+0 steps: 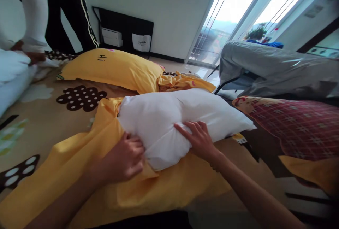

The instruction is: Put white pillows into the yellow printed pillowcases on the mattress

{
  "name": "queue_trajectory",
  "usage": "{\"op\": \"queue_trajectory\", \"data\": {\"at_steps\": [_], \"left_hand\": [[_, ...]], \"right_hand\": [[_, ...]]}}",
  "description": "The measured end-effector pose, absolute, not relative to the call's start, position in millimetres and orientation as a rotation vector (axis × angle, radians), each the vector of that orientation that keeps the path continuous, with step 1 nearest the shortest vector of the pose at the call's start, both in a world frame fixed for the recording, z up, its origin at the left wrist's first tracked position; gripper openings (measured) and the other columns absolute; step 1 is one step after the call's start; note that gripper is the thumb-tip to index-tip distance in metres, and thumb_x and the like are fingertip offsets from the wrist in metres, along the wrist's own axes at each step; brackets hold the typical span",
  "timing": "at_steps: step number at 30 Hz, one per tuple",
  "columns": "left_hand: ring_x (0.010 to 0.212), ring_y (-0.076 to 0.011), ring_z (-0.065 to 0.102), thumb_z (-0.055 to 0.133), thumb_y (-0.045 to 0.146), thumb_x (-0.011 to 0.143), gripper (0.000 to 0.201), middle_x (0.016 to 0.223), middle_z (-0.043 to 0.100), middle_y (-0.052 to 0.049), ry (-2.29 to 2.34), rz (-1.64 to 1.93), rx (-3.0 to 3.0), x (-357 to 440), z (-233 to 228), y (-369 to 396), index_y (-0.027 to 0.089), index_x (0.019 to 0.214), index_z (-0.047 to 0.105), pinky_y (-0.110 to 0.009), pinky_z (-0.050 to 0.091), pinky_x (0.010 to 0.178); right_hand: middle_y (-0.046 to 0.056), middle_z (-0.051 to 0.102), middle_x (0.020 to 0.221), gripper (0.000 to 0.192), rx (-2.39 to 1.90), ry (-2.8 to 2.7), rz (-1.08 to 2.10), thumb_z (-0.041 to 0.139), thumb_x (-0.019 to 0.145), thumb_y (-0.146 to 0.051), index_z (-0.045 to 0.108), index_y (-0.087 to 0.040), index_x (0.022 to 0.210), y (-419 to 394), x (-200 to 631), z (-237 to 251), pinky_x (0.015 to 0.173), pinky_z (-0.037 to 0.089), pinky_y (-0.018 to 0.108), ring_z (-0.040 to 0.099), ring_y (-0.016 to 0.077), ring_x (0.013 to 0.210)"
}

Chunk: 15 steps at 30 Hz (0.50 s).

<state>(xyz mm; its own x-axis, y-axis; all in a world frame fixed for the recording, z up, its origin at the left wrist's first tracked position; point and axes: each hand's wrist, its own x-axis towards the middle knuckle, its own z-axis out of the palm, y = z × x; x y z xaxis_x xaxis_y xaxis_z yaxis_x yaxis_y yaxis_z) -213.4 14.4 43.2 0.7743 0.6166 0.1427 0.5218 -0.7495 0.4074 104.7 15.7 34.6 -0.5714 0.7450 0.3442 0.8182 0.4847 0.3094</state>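
Left hand [129, 156] curled and right hand [197, 137] spread, the two stand apart at the near side of the white pillow [159, 116], which lies on the bed [76, 123] with the yellow cover [106, 147] under its near edge and bunched at its left end. The left hand seems closed on a fold of the cover, just beside the pillow's near left corner; the fingertips are tucked out of sight, so how much cloth they grip I cannot tell. The right hand rests on the middle of the pillow, thumb set off from the other fingers, and the surface dimples and creases around it. Such give suggests a light, soft filling that would sag and bulge wherever it is pressed; the corners look like the surest places to take hold, with a full palm rather than a pinch. The cover looks thin and limp, and its edge would probably be best gathered in the fingers. As for pose, the left forearm slants in from the pillow's near left, knuckles up, while the right forearm comes from its near right, wrist low and palm down. Beyond the white pillow lies a plump yellow pillow [106, 68]; to its right is a red pillow [291, 123], and far to its left, another person's hand [35, 57] touches pale bedding [13, 68].
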Motion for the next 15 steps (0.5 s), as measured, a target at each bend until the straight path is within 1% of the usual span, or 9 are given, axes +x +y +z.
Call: {"op": "queue_trajectory", "data": {"at_steps": [2,3,6,9,12,13,15], "left_hand": [[0.067,-0.0196,0.052,0.054,0.026,0.075,0.017,0.062,0.056,-0.004,0.822,0.311,2.817,-206.1,45.7,-4.1,0.018,0.06,0.055,-0.042,0.035,0.085],[0.064,-0.0201,0.051,0.056,0.026,0.073,0.016,0.058,0.055,-0.005,0.793,0.286,2.936,-200.4,46.9,-12.6,0.018,0.059,0.056,-0.043,0.036,0.084],[0.064,-0.0226,0.052,0.055,0.019,0.071,0.007,0.065,0.058,-0.008,0.7,0.35,3.177,-175.6,55.1,-26.0,0.016,0.069,0.061,-0.043,0.038,0.076],[0.065,-0.0218,0.051,0.048,0.01,0.074,0.011,0.071,0.058,-0.007,0.687,0.655,3.144,-147.5,69.3,-21.3,0.016,0.075,0.058,-0.041,0.037,0.073],[0.066,-0.0213,0.049,0.044,0.011,0.081,0.013,0.07,0.056,-0.005,0.716,0.88,3.01,-131.0,74.8,-12.0,0.017,0.074,0.053,-0.04,0.035,0.076],[0.067,-0.0212,0.049,0.043,0.011,0.082,0.013,0.07,0.056,-0.005,0.693,0.899,2.996,-130.5,73.1,-9.1,0.017,0.074,0.052,-0.039,0.034,0.077],[0.071,-0.021,0.05,0.042,0.013,0.086,0.015,0.073,0.057,-0.004,0.659,0.901,3.011,-137.4,66.3,-2.6,0.017,0.076,0.052,-0.039,0.031,0.079]], "right_hand": [[0.01,0.062,0.104,0.063,-1.312,-2.583,-0.623,0.057,0.087,-0.024,0.041,-0.026,0.148,28.0,92.0,44.4,0.086,0.04,0.04,0.054,0.0241,0.098],[0.008,0.062,0.099,0.062,-1.29,-2.607,-0.605,0.057,0.087,-0.023,0.042,-0.026,0.147,31.6,86.0,52.4,0.082,0.041,0.038,0.053,0.0226,0.092],[0.006,0.062,0.093,0.06,-1.221,-2.653,-0.604,0.059,0.085,-0.018,0.047,-0.024,0.144,32.8,67.3,82.9,0.074,0.042,0.035,0.052,0.0206,0.086],[0.006,0.063,0.092,0.052,-1.155,-2.674,-0.603,0.057,0.087,-0.017,0.052,-0.023,0.139,25.8,47.5,104.1,0.072,0.042,0.033,0.052,0.0201,0.087],[0.006,0.063,0.09,0.045,-1.1,-2.681,-0.483,0.051,0.093,-0.02,0.051,-0.019,0.138,15.5,39.6,93.8,0.069,0.043,0.032,0.053,0.0192,0.085],[0.006,0.063,0.09,0.047,-1.088,-2.689,-0.407,0.051,0.093,-0.022,0.049,-0.018,0.14,10.4,42.0,84.1,0.069,0.043,0.032,0.053,0.0194,0.084],[0.007,0.063,0.093,0.06,-1.08,-2.739,-0.22,0.057,0.088,-0.025,0.041,-0.016,0.145,-3.8,53.8,63.8,0.07,0.046,0.033,0.054,0.0208,0.086]]}}
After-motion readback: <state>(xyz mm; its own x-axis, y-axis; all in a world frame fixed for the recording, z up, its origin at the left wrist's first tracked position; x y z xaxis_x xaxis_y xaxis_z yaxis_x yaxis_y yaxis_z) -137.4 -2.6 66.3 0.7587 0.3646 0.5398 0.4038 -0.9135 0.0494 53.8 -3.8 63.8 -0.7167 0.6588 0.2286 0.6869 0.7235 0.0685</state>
